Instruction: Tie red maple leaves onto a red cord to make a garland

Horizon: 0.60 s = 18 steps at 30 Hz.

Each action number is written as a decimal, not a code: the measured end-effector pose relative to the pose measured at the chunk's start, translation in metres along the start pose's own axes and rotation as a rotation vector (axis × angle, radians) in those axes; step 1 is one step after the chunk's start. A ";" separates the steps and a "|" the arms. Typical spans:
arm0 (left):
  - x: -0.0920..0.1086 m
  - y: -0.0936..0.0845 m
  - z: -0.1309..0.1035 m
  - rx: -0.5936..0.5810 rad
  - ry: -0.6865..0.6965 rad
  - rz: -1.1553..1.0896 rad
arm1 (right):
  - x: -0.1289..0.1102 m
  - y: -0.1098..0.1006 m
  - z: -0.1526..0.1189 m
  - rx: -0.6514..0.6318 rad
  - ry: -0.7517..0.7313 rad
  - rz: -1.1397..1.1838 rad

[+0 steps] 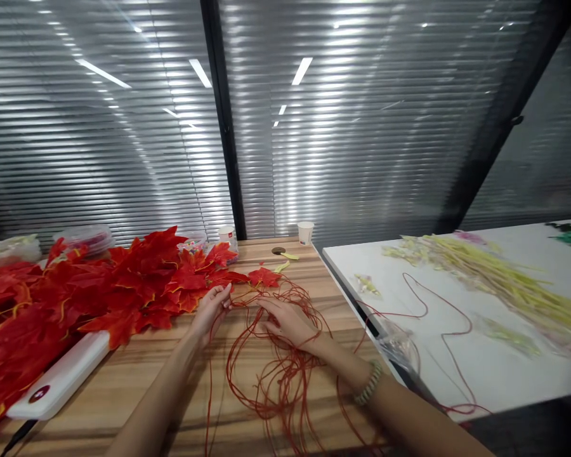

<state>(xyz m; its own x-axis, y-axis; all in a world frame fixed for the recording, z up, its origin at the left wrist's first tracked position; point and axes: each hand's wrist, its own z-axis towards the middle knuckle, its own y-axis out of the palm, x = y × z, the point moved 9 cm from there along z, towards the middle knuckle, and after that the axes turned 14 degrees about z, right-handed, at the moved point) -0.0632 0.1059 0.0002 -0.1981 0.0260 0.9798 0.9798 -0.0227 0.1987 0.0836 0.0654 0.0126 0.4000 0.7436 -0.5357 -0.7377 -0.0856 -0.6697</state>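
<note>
A large loose tangle of thin red cord spreads over the wooden table in front of me. My left hand is closed in a pinch on a strand at the tangle's left side, and a length of it hangs down beside my wrist. To its right, my right hand reaches over the tangle with its fingers bent around several strands; its fingertips are partly hidden. Cord stretches between both hands. Red artificial maple leaves lie heaped close to my left hand.
A white power strip lies at the left. Paper cups stand at the back, near a dark round piece. Across a gap, the white table bears yellow stems, a clear plastic bag and a trailing cord.
</note>
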 end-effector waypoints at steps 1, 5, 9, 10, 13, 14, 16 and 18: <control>-0.001 0.000 0.000 0.004 -0.014 0.005 | 0.001 0.001 0.000 -0.001 0.006 -0.003; -0.007 -0.002 -0.001 0.015 -0.071 0.039 | 0.002 -0.003 0.000 0.014 0.027 -0.022; -0.008 -0.003 0.002 -0.012 -0.097 0.024 | 0.004 -0.016 -0.001 0.079 0.073 -0.024; -0.009 -0.003 0.003 -0.022 -0.101 0.000 | 0.006 -0.020 -0.002 0.094 0.093 -0.024; -0.010 -0.009 0.008 -0.022 -0.112 -0.081 | 0.015 -0.026 -0.003 0.112 0.149 -0.017; -0.011 -0.013 0.009 -0.009 -0.114 -0.098 | 0.017 -0.027 -0.004 0.116 0.163 -0.011; -0.012 -0.018 0.011 0.014 -0.115 -0.098 | 0.020 -0.031 -0.005 0.136 0.185 0.000; -0.013 -0.019 0.010 0.013 -0.117 -0.043 | 0.022 -0.034 -0.005 0.161 0.206 0.007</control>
<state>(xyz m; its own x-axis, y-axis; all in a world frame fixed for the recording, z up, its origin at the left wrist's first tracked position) -0.0790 0.1164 -0.0168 -0.2362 0.1428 0.9611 0.9709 -0.0061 0.2395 0.1206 0.0811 0.0209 0.4847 0.5914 -0.6444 -0.8114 0.0290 -0.5837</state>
